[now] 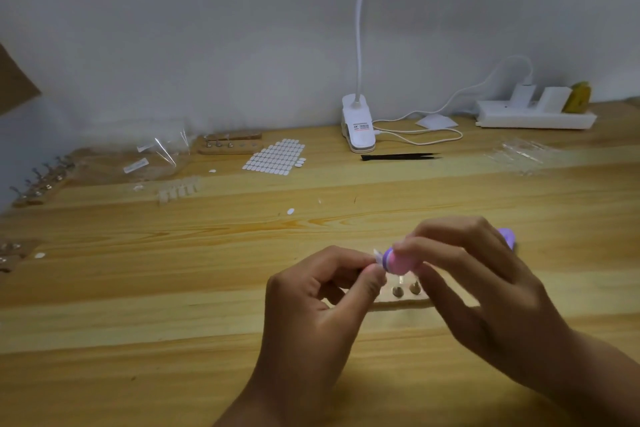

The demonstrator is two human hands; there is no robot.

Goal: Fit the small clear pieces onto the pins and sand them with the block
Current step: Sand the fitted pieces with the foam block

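Observation:
My right hand (474, 284) grips a pink and purple sanding block (398, 260); its far purple end (506, 236) shows past my fingers. My left hand (322, 295) pinches a small clear piece (376, 253) against the block's near end. Below both hands lies a small wooden pin holder (403, 298) with two metal pins (398, 291) showing; my hands hide the rest of it.
On the wooden table (173, 288) lie a sheet of white oval stickers (275, 158), another pin holder (230, 144), plastic bags (152, 156), a row of clear tips (178, 191), black tweezers (398, 157), a clip lamp (358, 125) and a power strip (535, 114). More pin holders (41, 180) sit far left.

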